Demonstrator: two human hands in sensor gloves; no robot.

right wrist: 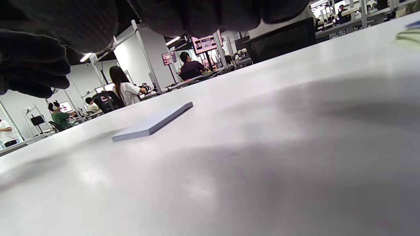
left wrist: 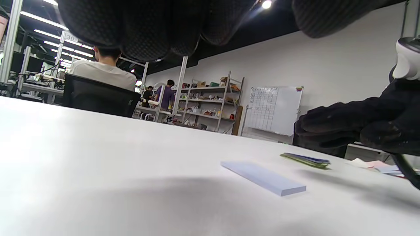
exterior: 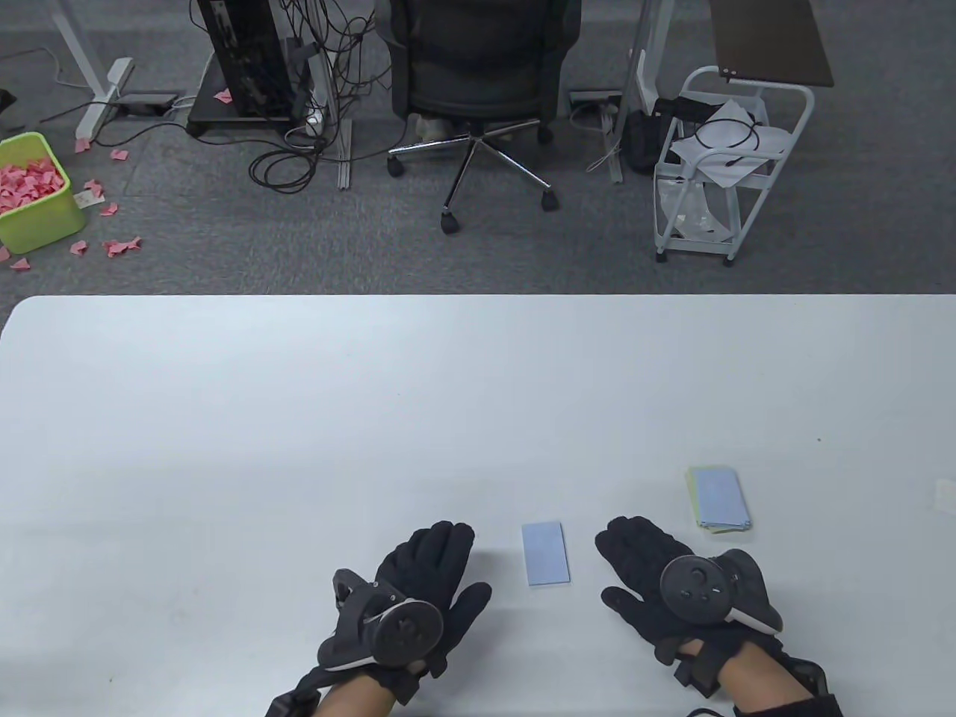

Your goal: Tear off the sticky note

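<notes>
A light blue sticky note pad (exterior: 546, 553) lies flat on the white table (exterior: 299, 418) between my two hands. It also shows in the left wrist view (left wrist: 264, 178) and the right wrist view (right wrist: 154, 123). My left hand (exterior: 429, 571) lies palm down to the left of the pad, fingers stretched out, holding nothing. My right hand (exterior: 642, 560) lies palm down to the right of the pad, also empty. Neither hand touches the pad.
A small stack of loose blue and green notes (exterior: 718, 499) lies on the table beyond my right hand, also in the left wrist view (left wrist: 306, 160). A pale scrap (exterior: 945, 494) sits at the table's right edge. A green bin of pink notes (exterior: 33, 190) stands on the floor.
</notes>
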